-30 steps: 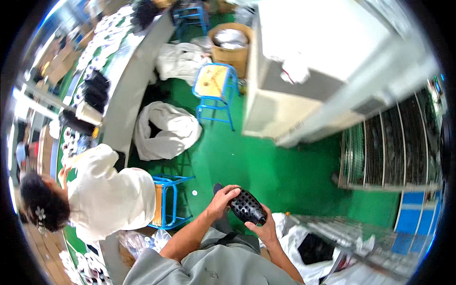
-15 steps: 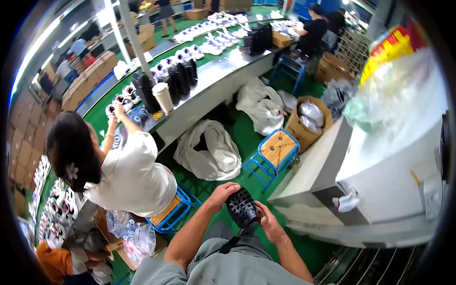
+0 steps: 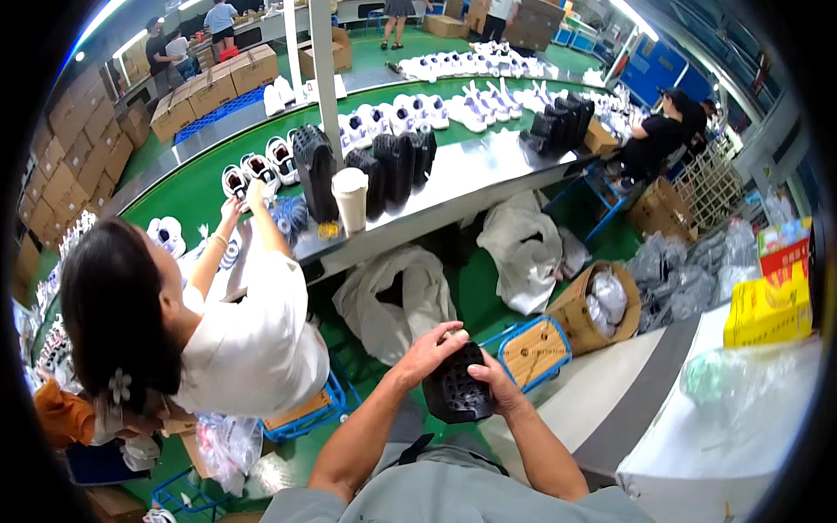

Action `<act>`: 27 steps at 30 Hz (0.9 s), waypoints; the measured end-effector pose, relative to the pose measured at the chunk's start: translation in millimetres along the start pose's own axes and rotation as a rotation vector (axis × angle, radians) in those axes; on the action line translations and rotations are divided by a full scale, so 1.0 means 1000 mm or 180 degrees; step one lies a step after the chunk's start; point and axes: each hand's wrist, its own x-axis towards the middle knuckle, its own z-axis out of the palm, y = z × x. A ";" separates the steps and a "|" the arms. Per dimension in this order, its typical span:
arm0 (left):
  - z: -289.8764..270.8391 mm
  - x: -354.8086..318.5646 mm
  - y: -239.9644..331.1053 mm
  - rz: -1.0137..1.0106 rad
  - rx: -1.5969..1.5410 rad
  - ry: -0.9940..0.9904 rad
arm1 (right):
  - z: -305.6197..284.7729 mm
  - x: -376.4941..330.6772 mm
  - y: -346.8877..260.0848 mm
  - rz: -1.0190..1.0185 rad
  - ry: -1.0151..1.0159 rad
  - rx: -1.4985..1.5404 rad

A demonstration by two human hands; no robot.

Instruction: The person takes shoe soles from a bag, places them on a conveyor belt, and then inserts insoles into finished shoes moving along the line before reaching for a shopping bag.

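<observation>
In front of my body I hold a black, sole-shaped piece (image 3: 456,394) with rows of holes across its face. My left hand (image 3: 429,356) is wrapped round its upper left edge. At its right side, my right hand (image 3: 499,383) grips the edge, thumb resting on the holed face. The underside of the piece is hidden. Beyond it, a tall black textured piece (image 3: 315,173) stands upright on the metal edge of the workbench (image 3: 458,179), with several other black pieces (image 3: 394,167) to its right. A pale lidded cup (image 3: 350,200) stands beside them.
A co-worker in a white top (image 3: 248,353) sits at the left, hands at a shoe (image 3: 235,181) on the green belt (image 3: 196,187). White sacks (image 3: 392,292) lie under the bench. A stool (image 3: 534,351), a carton (image 3: 628,318) and a white cabinet (image 3: 697,410) stand at the right.
My view has swung, so the bench and cabinet sit differently in it. The black piece has turned in my hands, and my right thumb now lies over its face.
</observation>
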 end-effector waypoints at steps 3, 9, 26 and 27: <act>-0.023 0.029 0.026 0.0143 -0.0659 0.0190 | -0.005 0.027 -0.064 -0.0145 0.0027 0.0169; -0.029 0.037 0.047 0.0594 -0.0663 0.0354 | 0.015 0.076 -0.150 -0.0535 0.0071 -0.0188; -0.069 0.175 -0.022 -0.0033 -0.0300 0.2749 | 0.109 0.390 -0.357 -0.0507 -0.0770 -0.1735; -0.075 0.194 -0.016 -0.0024 0.0036 0.3062 | 0.103 0.426 -0.363 -0.0541 -0.0759 -0.2133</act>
